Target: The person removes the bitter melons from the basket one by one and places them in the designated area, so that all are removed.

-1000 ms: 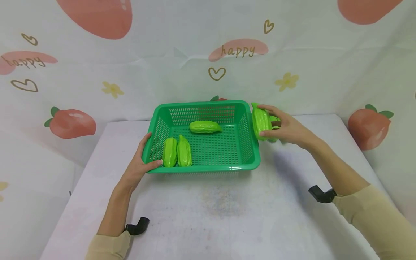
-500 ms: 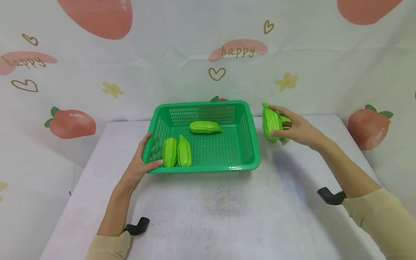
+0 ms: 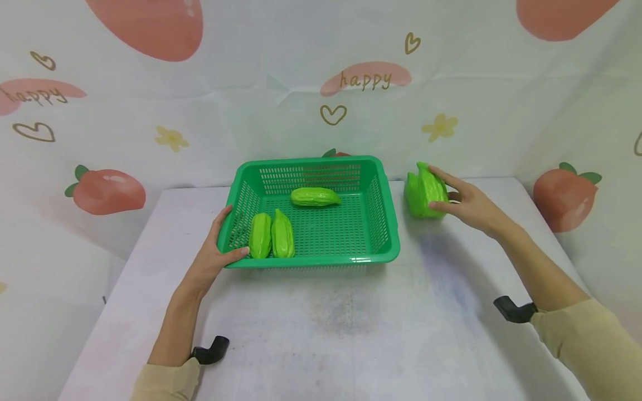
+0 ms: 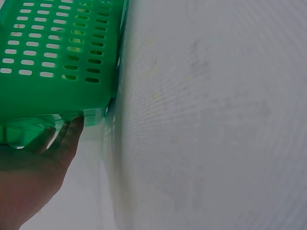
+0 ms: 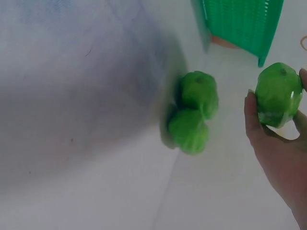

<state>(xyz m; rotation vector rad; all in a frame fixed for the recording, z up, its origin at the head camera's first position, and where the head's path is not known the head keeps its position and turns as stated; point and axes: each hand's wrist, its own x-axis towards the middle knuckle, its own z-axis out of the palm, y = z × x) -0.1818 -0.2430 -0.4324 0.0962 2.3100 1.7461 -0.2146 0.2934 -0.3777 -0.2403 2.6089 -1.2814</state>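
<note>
My left hand point(image 3: 213, 259) grips the left end of a green plastic basket point(image 3: 313, 260), thumb over the rim and fingers against the outside wall. In the left wrist view, the fingertips point(image 4: 75, 125) sit under the basket's rim. To the right of the basket, my right hand point(image 3: 468, 203) holds a bright green, ridged bitter melon point(image 3: 432, 189) between thumb and fingers, its pointed tip up. The right wrist view shows this bitter melon point(image 5: 279, 95) raised off the table. Partly hidden behind it in the head view is another bitter melon point(image 3: 413, 195).
Inside the basket, two bitter melons stand side by side at the left, one point(image 3: 261, 236) beside the other point(image 3: 283, 235); a third point(image 3: 315, 196) lies crosswise at the back. Two more, including a bitter melon point(image 5: 199, 92), stand on the white table point(image 3: 341, 323). A printed cloth point(image 3: 281, 122) hangs behind.
My right hand has moved right, away from the basket's right rim, with the bitter melon in it. The bitter melon behind now shows to its left. My left hand stays on the basket.
</note>
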